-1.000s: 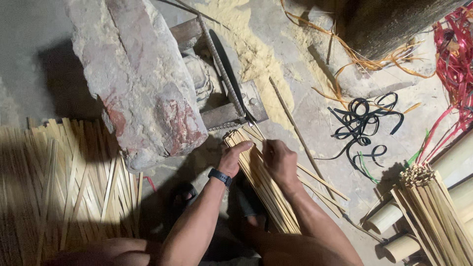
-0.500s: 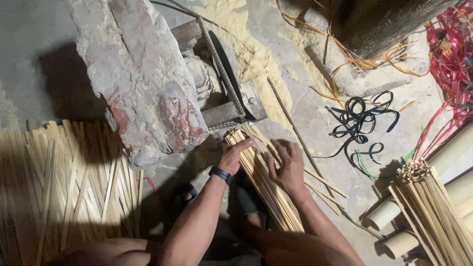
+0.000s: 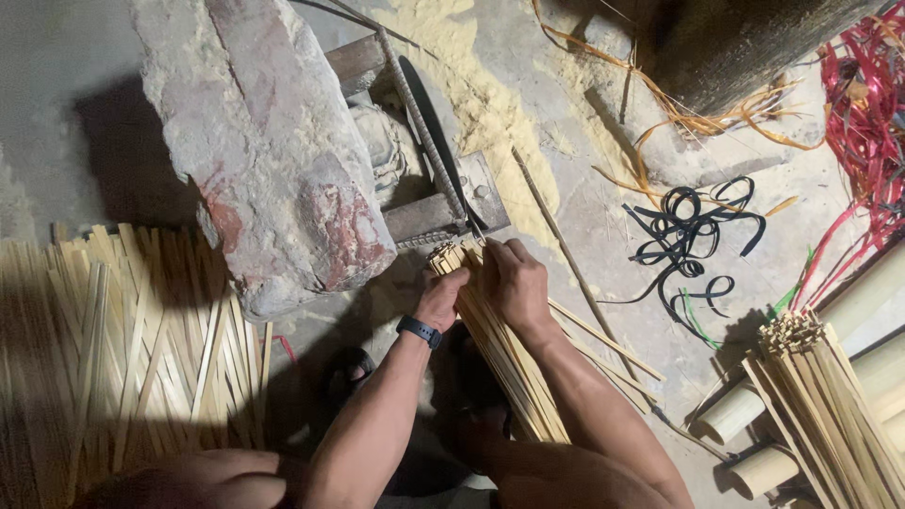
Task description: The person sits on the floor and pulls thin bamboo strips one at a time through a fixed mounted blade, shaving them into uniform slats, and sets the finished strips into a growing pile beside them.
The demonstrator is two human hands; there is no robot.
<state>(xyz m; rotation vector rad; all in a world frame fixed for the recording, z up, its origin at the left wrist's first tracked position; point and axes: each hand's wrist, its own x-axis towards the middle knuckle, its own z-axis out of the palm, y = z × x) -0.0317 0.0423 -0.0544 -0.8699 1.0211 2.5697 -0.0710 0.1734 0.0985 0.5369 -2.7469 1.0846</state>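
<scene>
A bundle of thin bamboo sticks lies slanted in front of me, its top end near a metal blade fixture. My left hand, with a dark band on its wrist, grips the bundle's left side near the top. My right hand is wrapped over the upper end of the same bundle from the right. Both hands sit close together on the sticks. A few loose sticks stick out to the right under my right forearm.
A large rough stone block stands at the upper left. Flat bamboo strips are spread at left. Another stick bundle and bamboo tubes lie at right. Black straps, red strips and sawdust cover the floor.
Both hands have slid up the bundle toward its top end near the blade; the right hand now covers the upper end of the sticks.
</scene>
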